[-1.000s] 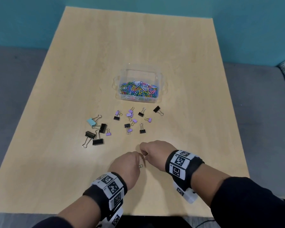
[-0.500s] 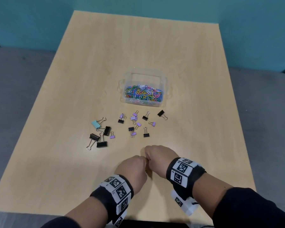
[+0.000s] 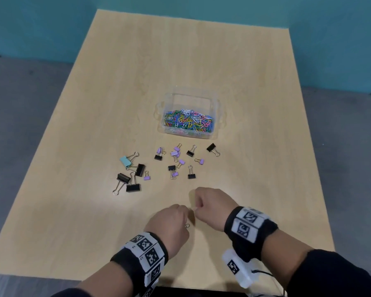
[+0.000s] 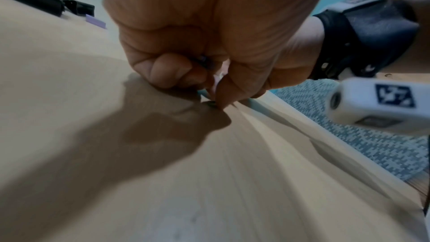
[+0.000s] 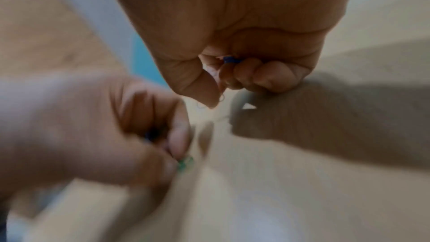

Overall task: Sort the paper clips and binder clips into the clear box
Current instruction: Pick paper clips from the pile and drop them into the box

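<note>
Pale wood-grain table (image 3: 201, 61) fills the head view, with both hands working low in the frame, just below centre. The left hand (image 3: 169, 224) has its fingers curled under, thumb and forefinger pinching a small green paper clip (image 5: 185, 162) against the tabletop; a wire loop of it peeks out at the hand's right edge in the head view. The right hand (image 3: 212, 205), knuckles almost touching the left, is likewise curled, and its wrist view shows a blue paper clip (image 5: 229, 59) tucked between palm and folded fingers, with a thin wire loop at the thumb tip. Above the hands, around mid-frame, binder clips (image 3: 135, 174) lie scattered on the table: larger black ones and a light blue one at centre left, smaller black and purple ones nearer the middle. Just above them sits the clear box (image 3: 220, 116), its floor covered in a heap of multicoloured paper clips (image 3: 187, 123). Black wristbands with printed markers wrap both wrists.
</note>
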The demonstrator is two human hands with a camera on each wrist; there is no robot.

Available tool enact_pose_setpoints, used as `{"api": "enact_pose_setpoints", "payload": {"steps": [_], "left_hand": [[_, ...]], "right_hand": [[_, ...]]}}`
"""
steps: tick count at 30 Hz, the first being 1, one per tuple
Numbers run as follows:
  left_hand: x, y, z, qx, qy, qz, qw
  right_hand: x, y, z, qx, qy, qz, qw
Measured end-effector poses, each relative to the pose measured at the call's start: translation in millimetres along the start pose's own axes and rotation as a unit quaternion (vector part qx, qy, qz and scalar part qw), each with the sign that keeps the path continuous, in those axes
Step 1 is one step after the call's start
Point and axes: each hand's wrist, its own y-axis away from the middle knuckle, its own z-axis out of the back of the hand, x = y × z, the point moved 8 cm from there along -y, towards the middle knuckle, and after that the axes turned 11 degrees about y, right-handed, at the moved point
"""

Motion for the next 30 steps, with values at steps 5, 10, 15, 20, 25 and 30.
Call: {"api": "enact_pose_setpoints", "payload": {"steps": [5,10,15,20,25,30], "left_hand": [[-1.6,-1.3,-5.7,0.012,-0.036,-0.028,0.999],[1.1,0.6,-9.8,0.031,0.021,-0.039,0.999],[37.3,-12.8,24.9,-0.036,0.604,0.123,0.787],[35.8,-45.2,101.1,-0.051,0.78,0.052,0.622],[24.6,-104.8,168.0,-0.157,0.742,0.052,0.65],[-7.2,-144.3,189.0,-0.118,0.605,0.029,0.787]], "right_hand": [[-41.7,7.2,-1.4,-0.013,-0.516,-0.115,0.849],[-42.1,6.4,14.8,-0.006,-0.729,-0.098,0.677],[-30.7,-13.0,44.6,0.012,-0.794,-0.093,0.6],[-27.3,-51.5,111.4,-0.086,-0.69,-0.101,0.712],[-6.9,-83.7,172.1,-0.142,-0.596,-0.072,0.787],[-7.4,-91.0,182.7,-0.106,-0.461,-0.092,0.876]]}}
